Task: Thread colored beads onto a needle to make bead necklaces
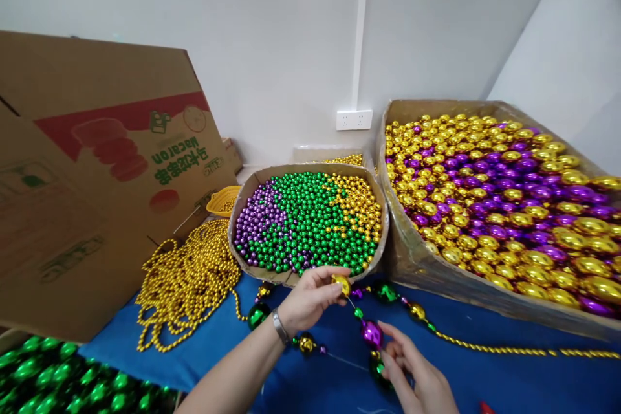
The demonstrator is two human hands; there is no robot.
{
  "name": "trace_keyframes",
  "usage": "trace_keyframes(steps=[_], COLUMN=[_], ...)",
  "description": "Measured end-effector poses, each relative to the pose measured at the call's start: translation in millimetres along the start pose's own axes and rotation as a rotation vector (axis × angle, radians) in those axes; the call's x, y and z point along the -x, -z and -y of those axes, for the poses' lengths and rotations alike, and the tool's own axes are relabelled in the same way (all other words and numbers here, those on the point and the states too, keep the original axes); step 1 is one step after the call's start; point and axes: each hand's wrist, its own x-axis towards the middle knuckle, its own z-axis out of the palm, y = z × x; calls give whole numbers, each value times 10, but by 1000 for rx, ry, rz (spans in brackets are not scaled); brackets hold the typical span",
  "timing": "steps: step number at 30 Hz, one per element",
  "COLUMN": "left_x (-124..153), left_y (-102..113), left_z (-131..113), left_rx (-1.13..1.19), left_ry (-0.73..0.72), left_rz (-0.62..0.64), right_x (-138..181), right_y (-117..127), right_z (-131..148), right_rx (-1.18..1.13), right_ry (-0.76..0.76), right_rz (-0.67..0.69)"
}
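Your left hand (308,301) pinches a gold bead (342,284) between thumb and fingertips, just in front of the round tray of small beads (310,272). Your right hand (414,375) has its grip pressed together around the strand (361,317) lower down, near the purple bead (372,334) (probably to keep the thread taut, so beads slide instead of bunching). The strand lies across the blue counter (485,375), its gold tail running right beneath the big box of large beads (436,272). Open room is narrow: tray edge ahead, box wall to the right, loose gold strings (189,281) to the left.
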Motion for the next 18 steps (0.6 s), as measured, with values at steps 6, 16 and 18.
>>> trace_keyframes(steps=[6, 16, 18], left_x=[7, 33, 52], left_y=[3, -64, -63], left_z=[24, 10, 38], left_rx=[116, -121, -128], left_ry=[45, -52, -42], left_rz=[-21, -40, -17], right_x=[21, -17, -20], right_y=[-93, 22, 3], right_z=[-59, 123, 116], right_rx=[-95, 34, -31], right_ry=[-39, 46, -11], right_rz=[3, -75, -59])
